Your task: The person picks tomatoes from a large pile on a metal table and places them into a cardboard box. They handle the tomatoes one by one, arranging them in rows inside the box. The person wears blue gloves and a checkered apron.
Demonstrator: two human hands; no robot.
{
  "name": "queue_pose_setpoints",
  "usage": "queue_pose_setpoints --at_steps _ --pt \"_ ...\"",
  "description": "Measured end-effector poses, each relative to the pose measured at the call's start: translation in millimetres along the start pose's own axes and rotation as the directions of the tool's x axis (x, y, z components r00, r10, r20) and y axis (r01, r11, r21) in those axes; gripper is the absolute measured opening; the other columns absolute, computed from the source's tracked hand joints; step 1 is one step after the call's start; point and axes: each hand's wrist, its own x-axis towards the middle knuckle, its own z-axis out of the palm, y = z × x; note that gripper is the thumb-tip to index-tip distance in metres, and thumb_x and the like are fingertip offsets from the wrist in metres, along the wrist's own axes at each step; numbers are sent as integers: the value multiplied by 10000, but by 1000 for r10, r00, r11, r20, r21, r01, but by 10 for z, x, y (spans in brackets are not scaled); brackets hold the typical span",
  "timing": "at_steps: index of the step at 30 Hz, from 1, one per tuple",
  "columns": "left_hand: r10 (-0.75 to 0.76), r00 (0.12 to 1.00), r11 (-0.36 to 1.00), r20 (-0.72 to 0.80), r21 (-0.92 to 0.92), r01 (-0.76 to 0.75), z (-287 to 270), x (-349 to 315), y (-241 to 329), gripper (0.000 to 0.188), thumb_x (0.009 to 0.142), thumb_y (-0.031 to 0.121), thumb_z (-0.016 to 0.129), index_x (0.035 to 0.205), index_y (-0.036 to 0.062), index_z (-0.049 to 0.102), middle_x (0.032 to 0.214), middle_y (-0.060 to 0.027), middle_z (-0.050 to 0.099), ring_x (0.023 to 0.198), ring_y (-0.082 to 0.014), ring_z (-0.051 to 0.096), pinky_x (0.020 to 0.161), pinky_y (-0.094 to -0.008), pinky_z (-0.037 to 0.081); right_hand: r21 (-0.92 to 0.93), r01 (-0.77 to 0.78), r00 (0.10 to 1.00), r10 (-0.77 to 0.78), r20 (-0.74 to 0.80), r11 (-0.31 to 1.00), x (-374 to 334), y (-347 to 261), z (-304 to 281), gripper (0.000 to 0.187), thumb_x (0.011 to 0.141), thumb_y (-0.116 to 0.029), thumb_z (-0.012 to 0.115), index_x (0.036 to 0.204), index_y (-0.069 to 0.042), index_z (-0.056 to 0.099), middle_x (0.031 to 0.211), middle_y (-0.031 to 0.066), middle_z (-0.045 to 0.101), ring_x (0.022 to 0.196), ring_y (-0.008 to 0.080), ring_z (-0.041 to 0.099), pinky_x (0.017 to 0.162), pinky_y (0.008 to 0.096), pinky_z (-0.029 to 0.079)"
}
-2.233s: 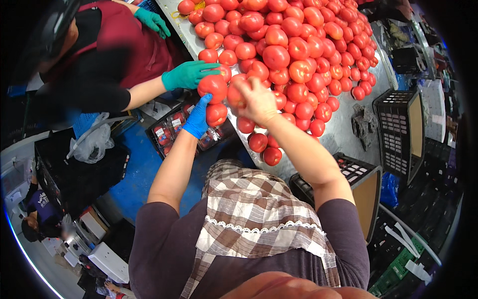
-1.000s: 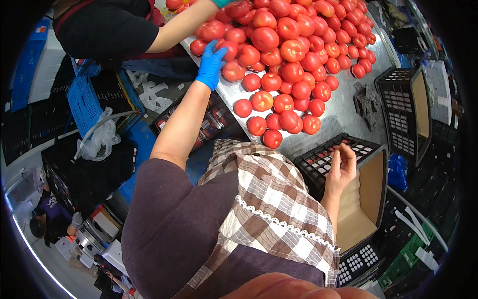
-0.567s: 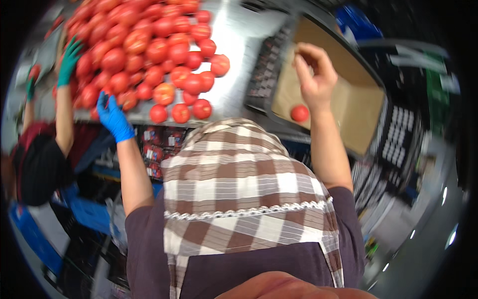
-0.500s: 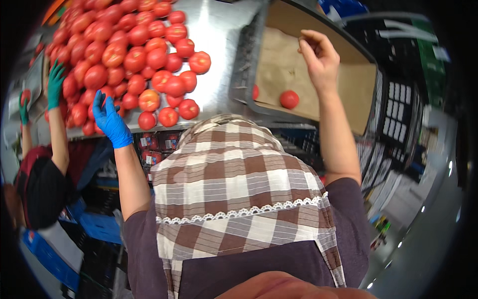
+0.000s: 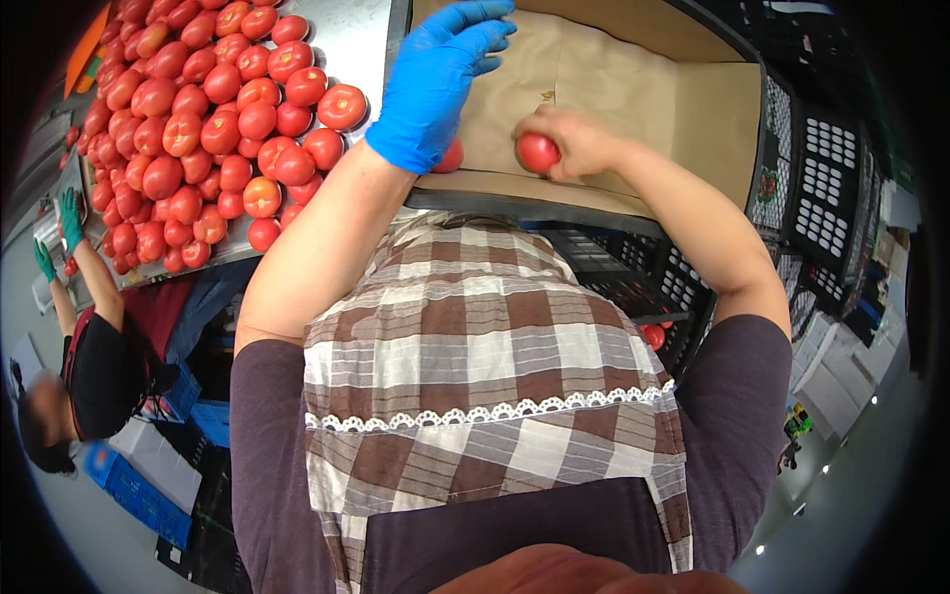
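My left hand (image 5: 435, 79), in a blue glove, is over the left side of a dark crate (image 5: 584, 210) lined with brown paper (image 5: 623, 99). Its fingers are stretched out and slightly apart, with no tomato seen in them. Inside the crate, my bare right hand (image 5: 579, 142) has its fingers around a red tomato (image 5: 537, 152) close to the near wall. Another tomato (image 5: 450, 156) lies in the crate's near left corner, partly hidden by my left wrist.
Left of the crate, a large heap of tomatoes (image 5: 188, 129) covers a metal table (image 5: 346, 40). Further left, a co-worker in green gloves (image 5: 71, 220) stands at the same table. Black perforated crates (image 5: 826, 188) are stacked on the right.
My left hand has swung right from the tomato heap to above the crate. My right hand has come down and nearer and taken hold of a tomato. The co-worker's hands have shifted away from the heap.
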Motion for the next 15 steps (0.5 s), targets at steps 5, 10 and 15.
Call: queue_pose_setpoints --at_steps 5,10,15 --pt "-522 841 765 146 -355 537 -317 27 -208 439 1020 333 579 1377 80 557 1345 -177 588 1161 -340 636 878 -535 581 863 144 980 50 -191 484 243 -20 -310 350 980 -285 642 1257 -71 651 955 114 715 850 248 680 774 380 561" --pt "-404 859 541 315 -674 502 -509 139 -119 497 1005 370 601 1364 35 531 1375 -222 556 1255 -467 558 919 -597 567 595 49 857 271 -438 803 785 -217 -150 400 972 -332 629 1242 -40 672 1000 164 727 962 316 699 886 410 568" --pt "-336 879 441 338 -768 464 -481 61 3 614 985 387 638 1427 16 430 1426 -267 487 1304 -554 478 983 -624 530 38 143 988 -145 59 989 1037 -718 261 663 816 -279 726 1425 -112 522 1342 223 602 1272 390 542 1044 501 469"
